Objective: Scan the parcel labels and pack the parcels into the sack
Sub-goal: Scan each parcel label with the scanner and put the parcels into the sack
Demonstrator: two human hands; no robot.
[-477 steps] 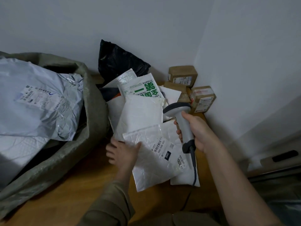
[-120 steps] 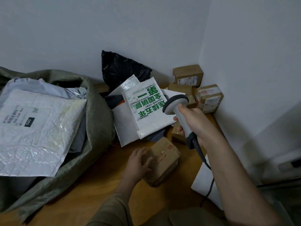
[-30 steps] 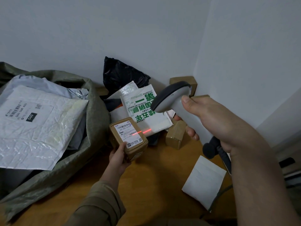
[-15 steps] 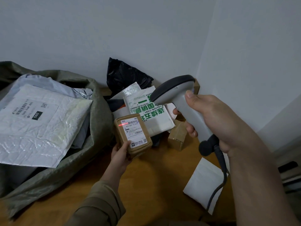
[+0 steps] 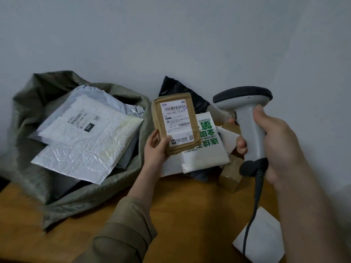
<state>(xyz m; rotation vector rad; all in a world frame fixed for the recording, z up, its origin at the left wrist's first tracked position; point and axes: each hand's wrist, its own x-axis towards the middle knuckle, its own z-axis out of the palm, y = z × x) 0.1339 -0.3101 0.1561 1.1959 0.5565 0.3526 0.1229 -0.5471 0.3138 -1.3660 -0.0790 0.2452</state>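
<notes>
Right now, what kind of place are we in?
Likely a small parcel-sorting corner, not a warehouse line: a woven sack stuffed with mailers, a handheld barcode scanner in the right hand, a labelled brown parcel in the left hand.

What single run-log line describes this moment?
left hand: holds brown parcel, label up | right hand: grips scanner | sack: open

A small brown taped cardboard parcel stood upright, its white barcode label facing up. Beside it gaped a green woven sack, white padded mailers inside.
</notes>
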